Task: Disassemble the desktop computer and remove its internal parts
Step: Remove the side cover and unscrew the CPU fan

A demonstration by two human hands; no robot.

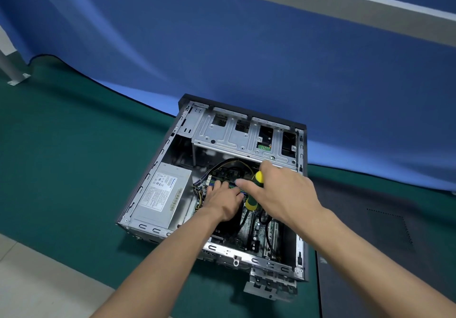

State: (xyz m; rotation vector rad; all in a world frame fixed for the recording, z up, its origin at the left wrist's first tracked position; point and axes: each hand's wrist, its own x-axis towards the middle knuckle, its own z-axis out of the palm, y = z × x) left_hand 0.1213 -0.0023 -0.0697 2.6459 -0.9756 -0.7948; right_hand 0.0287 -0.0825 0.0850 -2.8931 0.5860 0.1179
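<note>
An open desktop computer case [158, 159] lies on its side on a green mat. Inside it are a grey power supply [162, 194] at the left, a metal drive cage [237, 135] at the back and the green motherboard [256, 228] underneath. My left hand [222, 201] reaches down into the case and rests on the memory sticks [217, 182]; its fingertips are partly hidden. My right hand [281, 189] holds a yellow-and-green screwdriver [254, 191] above the motherboard, with the forefinger stretched out to the left. The screwdriver's tip is hidden.
A dark side panel [380, 243] lies flat on the mat to the right of the case. A blue cloth backdrop [222, 46] hangs just behind the case. A grey metal post [12, 70] stands at the far left. Pale floor [37, 280] shows at the bottom left.
</note>
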